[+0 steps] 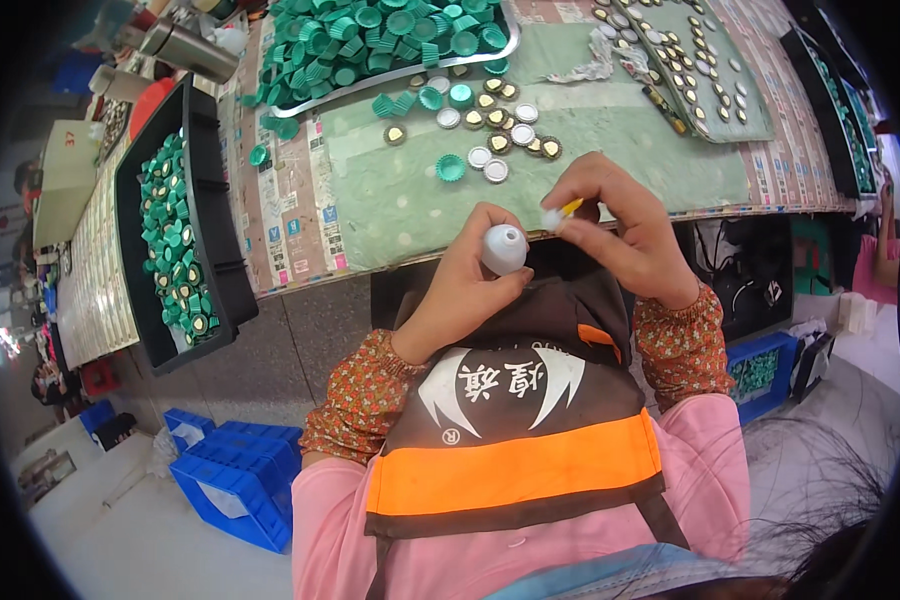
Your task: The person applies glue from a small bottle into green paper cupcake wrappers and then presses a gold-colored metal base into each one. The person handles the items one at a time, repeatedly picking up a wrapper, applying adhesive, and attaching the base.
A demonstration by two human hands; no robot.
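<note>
My left hand (460, 290) grips a small white bottle with a rounded top (503, 248), held upright in front of my chest at the table's near edge. My right hand (620, 225) is just to its right, pinching a thin yellow stick with a white tip (560, 212) close to the bottle's top. On the green mat (610, 160) above my hands lie several loose green caps (450, 167) and round gold and silver discs (495, 170).
A metal tray heaped with green caps (390, 40) stands at the back. A black tray (205, 230) with more green caps lies at the left. Another mat with gold discs (695, 70) is at the back right. Blue crates (235, 475) stand on the floor.
</note>
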